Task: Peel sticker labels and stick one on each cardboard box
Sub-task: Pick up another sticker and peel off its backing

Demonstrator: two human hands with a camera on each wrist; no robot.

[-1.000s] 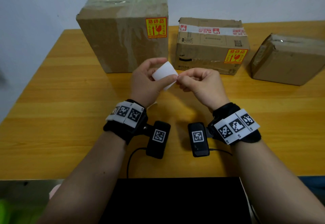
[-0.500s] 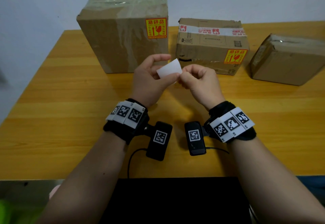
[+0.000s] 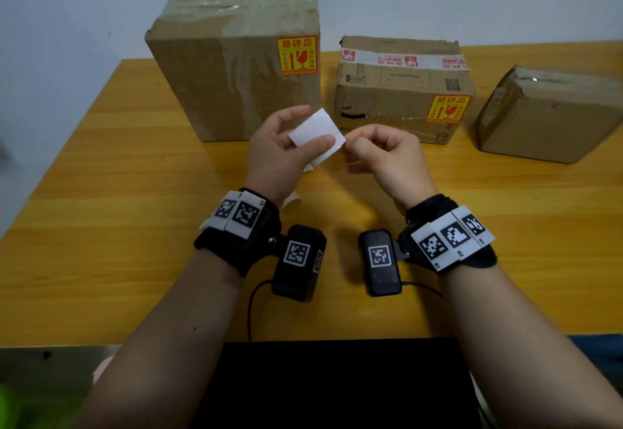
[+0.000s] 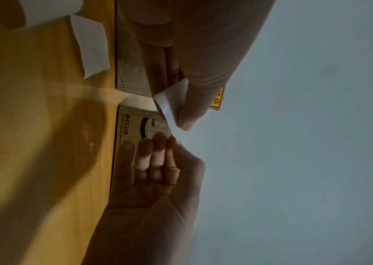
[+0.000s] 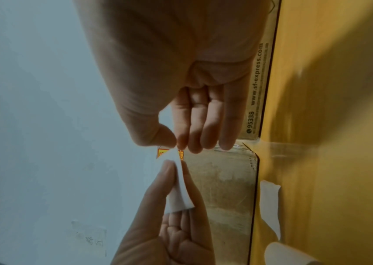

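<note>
two hands (image 3: 340,152) pinching one white label sheet (image 3: 317,133); "95338", "www.sf-express.com" on middle box (image 3: 397,91)

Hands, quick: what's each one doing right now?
Left hand: holding the white label sheet.
Right hand: fingers pinching that sheet's corner.

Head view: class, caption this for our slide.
Both hands pick at a white label sheet; two boxes already labelled.

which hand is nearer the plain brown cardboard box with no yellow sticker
Right. The right hand is at table centre, with the plain brown cardboard box off to its right; the left hand is farther left, pinching the white label sheet.
</note>
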